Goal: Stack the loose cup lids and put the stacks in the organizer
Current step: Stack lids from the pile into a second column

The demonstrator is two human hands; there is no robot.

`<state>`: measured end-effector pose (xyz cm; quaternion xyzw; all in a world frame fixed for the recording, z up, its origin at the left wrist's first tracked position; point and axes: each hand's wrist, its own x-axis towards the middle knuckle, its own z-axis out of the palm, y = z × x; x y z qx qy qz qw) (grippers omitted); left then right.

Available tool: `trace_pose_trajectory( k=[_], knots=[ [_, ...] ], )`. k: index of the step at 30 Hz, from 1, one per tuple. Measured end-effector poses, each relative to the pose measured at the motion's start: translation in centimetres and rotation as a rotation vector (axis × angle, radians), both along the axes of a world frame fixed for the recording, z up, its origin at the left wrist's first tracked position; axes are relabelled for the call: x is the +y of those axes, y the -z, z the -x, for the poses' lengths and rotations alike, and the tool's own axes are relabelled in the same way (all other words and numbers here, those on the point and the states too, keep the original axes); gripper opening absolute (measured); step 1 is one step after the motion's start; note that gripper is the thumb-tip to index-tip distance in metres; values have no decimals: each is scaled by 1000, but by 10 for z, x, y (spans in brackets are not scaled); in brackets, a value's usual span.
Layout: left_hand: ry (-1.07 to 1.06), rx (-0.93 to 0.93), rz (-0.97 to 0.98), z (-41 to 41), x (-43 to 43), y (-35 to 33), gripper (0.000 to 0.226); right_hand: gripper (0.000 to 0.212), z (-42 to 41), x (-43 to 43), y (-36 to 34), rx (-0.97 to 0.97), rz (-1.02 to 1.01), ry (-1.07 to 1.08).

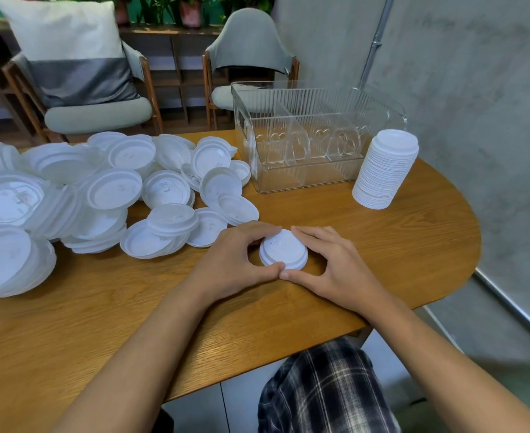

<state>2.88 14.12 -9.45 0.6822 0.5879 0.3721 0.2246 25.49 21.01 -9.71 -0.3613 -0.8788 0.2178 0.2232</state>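
Observation:
A short stack of white cup lids lies on the wooden table in front of me. My left hand curls round its left side and my right hand curls round its right side, thumbs meeting at the front. A big heap of loose white lids covers the left half of the table. A tall finished stack of lids stands at the right, beside the clear ribbed organizer, whose divided compartments hold nothing.
Two chairs stand behind the table, one with a grey and white cushion. A concrete wall with a metal pipe is at the right. The table's rounded edge runs close to my plaid-covered lap.

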Motion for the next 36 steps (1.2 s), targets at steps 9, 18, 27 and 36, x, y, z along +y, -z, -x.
trace_pose_trajectory(
  k=[9, 18, 27, 36],
  knots=[
    [-107, 192, -286, 12, -5, -10, 33, 87, 2, 3, -4, -14, 16, 7],
    [-332, 550, -397, 35, 15, 5, 24, 74, 22, 11, -1, 19, 42, 28],
    [-237, 103, -376, 12, -3, -14, 25, 79, 24, 9, 3, 62, 14, 81],
    [-323, -237, -176, 8, -1, -18, 28, 99, 22, 9, 5, 137, 62, 52]
  ],
)
